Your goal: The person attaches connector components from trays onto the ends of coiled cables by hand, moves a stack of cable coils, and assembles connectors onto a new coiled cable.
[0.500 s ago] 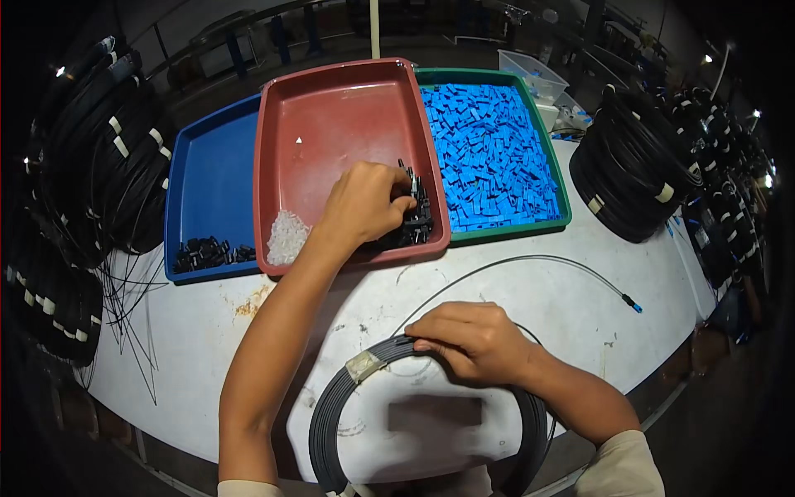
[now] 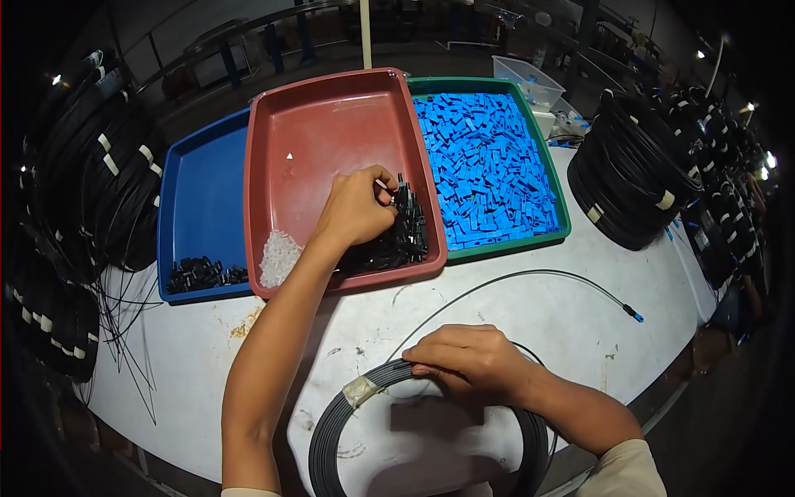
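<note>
Inside the red tray (image 2: pixel 319 124), my left hand (image 2: pixel 356 207) is at the pile of small black connector parts (image 2: pixel 410 224). Its fingers are curled together in a pinch; what lies between them is too small or hidden to make out. My right hand (image 2: pixel 468 360) grips the top of a coil of dark grey cable (image 2: pixel 331 431), thumb underneath and fingers over it. Pale tape (image 2: pixel 361 390) binds the coil just left of that hand. From the coil a loose cable end arcs over the table to a blue-tipped connector (image 2: pixel 633 314) on the right.
Small clear plastic pieces (image 2: pixel 280 258) fill the red tray's near left corner. A blue tray (image 2: pixel 199 207) with black parts stands left, a green tray (image 2: pixel 551 190) of blue connector pieces right. Black cable coils (image 2: pixel 629 174) stack on both sides of the white table (image 2: pixel 580 364).
My left hand has shifted slightly and its fingers have drawn up a little from the black parts. The right hand keeps its grip on the coil. The whole view has tilted slightly.
</note>
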Demonstrator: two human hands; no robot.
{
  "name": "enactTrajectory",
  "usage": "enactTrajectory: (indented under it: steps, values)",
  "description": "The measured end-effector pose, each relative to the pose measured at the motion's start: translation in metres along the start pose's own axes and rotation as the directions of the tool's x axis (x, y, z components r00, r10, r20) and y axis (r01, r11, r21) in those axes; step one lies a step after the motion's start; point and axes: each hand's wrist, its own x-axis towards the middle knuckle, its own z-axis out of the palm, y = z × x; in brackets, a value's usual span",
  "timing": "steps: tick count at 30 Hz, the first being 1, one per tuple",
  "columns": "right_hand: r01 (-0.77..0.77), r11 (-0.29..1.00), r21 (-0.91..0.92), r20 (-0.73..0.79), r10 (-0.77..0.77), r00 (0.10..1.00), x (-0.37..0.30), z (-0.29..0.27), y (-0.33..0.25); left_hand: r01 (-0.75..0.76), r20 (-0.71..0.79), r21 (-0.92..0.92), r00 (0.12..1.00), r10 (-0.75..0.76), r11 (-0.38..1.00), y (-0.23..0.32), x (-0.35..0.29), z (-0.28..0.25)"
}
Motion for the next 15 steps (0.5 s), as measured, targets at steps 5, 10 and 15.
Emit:
enactTrajectory:
  steps: [5,10,15]
  values:
    - [-0.003,1.0,0.001,0.0,0.003,1.0,0.0,0.0,0.0,0.034,-0.062,-0.018,0.997,-0.035,0.999,-0.006,0.005,0.006]
    - [-0.011,1.0,-0.01,0.002,0.011,1.0,0.0,0.0,0.0,0.053,-0.049,0.043,0.997,-0.051,0.998,-0.002,0.008,0.009]
    - [-0.005,1.0,-0.009,0.001,0.005,1.0,0.0,0.0,0.0,0.109,0.004,-0.01,0.994,-0.109,0.994,-0.008,0.017,0.012]
